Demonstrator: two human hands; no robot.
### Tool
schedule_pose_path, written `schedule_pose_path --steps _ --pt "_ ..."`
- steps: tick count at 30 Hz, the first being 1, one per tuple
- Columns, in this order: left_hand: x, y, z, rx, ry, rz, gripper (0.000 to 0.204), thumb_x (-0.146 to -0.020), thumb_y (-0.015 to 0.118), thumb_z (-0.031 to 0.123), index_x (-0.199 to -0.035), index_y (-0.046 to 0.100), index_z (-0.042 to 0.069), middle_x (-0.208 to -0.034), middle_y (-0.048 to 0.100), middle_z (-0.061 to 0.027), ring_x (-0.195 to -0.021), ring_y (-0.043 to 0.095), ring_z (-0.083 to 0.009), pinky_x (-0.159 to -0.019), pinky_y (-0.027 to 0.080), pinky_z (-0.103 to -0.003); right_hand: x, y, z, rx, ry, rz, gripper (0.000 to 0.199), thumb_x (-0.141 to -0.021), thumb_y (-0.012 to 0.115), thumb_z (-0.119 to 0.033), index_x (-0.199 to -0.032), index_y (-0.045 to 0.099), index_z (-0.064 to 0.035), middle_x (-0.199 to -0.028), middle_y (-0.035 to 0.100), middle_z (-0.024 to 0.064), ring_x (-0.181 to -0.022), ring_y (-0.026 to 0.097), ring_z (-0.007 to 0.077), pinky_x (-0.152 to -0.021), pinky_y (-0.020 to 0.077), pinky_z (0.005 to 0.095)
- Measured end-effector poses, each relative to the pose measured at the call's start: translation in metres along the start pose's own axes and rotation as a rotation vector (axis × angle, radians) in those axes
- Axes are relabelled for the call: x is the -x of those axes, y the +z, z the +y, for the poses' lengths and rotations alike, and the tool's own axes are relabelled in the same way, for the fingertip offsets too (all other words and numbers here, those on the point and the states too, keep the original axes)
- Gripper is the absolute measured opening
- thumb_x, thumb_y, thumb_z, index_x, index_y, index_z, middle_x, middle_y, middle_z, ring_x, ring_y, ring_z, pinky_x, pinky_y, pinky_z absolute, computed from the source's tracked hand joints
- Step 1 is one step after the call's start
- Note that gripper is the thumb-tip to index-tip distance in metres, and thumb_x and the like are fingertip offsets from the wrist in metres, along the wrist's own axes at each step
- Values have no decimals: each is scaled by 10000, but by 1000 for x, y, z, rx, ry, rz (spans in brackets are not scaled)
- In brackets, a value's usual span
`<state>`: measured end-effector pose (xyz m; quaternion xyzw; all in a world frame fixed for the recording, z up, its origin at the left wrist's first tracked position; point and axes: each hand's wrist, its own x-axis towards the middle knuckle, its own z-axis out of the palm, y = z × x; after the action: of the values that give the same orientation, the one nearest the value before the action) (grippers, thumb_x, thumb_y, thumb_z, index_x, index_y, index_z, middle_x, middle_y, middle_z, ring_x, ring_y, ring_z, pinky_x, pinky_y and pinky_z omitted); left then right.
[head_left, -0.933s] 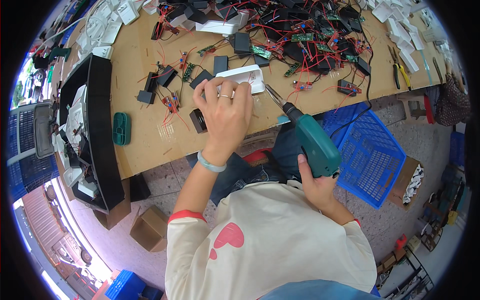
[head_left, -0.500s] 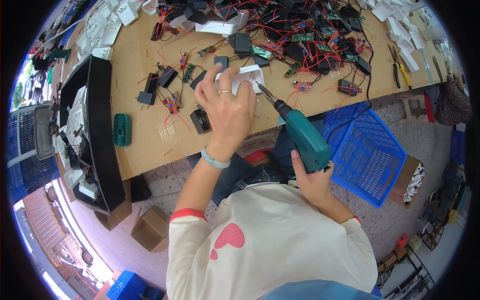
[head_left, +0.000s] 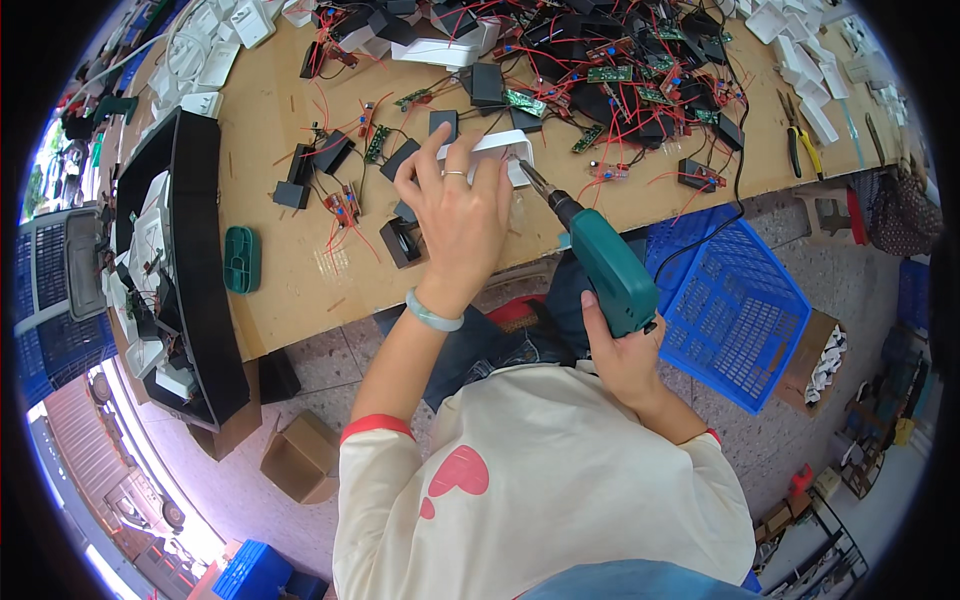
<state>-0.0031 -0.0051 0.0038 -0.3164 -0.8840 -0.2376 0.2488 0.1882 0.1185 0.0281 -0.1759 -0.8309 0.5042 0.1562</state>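
While the right hand (head_left: pixel 620 350), low and right of centre in the frame, stays out of it, clenched around the grip of a green electric screwdriver (head_left: pixel 610 270), the tool's bit slants up and left to the near edge of a white plastic housing (head_left: pixel 500 150). That housing lies on the wooden bench (head_left: pixel 290 290) just above centre, pinned flat under the spread fingers of the left hand (head_left: pixel 455 215), which presses rather than grasps. By the look of it, a screw is being driven into the housing; the next move calls for keeping the bit seated and the part steady. Farther up the frame lie black covers (head_left: pixel 487 84), green circuit boards (head_left: pixel 610 73) and red wires (head_left: pixel 560 40); a blue basket (head_left: pixel 735 320) sits at right.
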Motion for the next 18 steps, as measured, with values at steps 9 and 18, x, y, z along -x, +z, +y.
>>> schedule_pose_path --steps 9,18 --pt "-3 -3 2 -12 6 -20 88 -832 739 134 -865 733 52 -1197 653 -101 -1241 527 -348 -992 316 -536 -3 5 4 -2 -41 0 312 -927 708 -70 -1187 561 20 -904 692 114 -759 678 168 -707 535 290" --pt "-2 -4 2 -7 8 -21 82 -834 734 133 -867 734 58 -1185 662 -94 -1234 535 -333 -1001 310 -532 -4 5 2 18 -60 -3 308 -932 699 -66 -1191 555 18 -916 689 119 -773 681 170 -720 536 292"
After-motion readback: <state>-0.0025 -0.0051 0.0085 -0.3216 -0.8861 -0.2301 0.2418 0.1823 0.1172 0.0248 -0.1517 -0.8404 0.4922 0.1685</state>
